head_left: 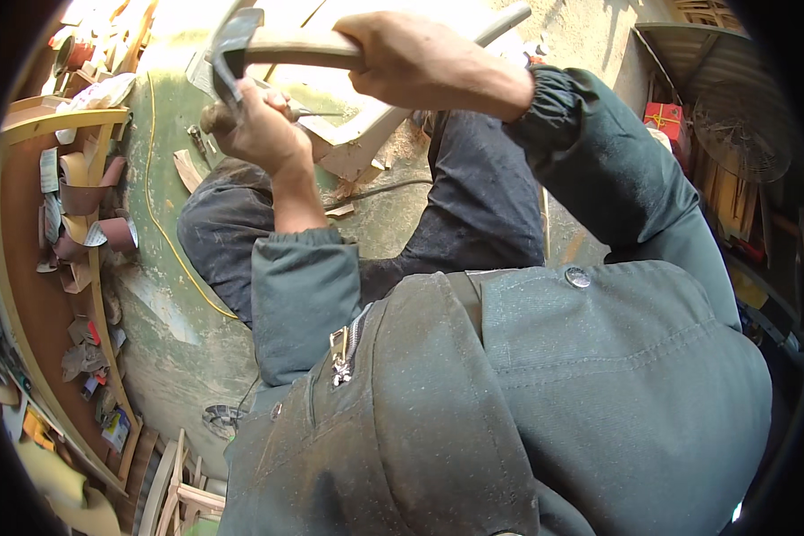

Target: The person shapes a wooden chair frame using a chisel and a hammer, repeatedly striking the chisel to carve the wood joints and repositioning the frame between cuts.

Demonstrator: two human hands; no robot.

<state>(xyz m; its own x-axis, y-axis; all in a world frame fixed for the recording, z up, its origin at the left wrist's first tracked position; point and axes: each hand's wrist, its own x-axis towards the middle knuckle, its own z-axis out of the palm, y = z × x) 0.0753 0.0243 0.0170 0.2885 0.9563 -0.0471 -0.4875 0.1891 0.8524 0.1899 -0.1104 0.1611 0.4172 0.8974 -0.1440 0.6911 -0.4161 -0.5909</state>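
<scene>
My right hand is wrapped round the wooden handle of an adze-like hammer. Its dark metal head, with a flat end and a curved blade, is just above my left hand. Closed in that left hand is a wooden-handled tool with a thin metal shaft, like a chisel or awl. Its rounded handle end sticks out to the left, and the shaft points right toward a pale wooden workpiece between my knees. Whether the tip touches the wood I cannot tell.
A wooden rack with sandpaper strips stands at left. A yellow cord runs over the worn green floor. Wood offcuts and a dark cable lie near my legs. At right are a wire fan guard and red box.
</scene>
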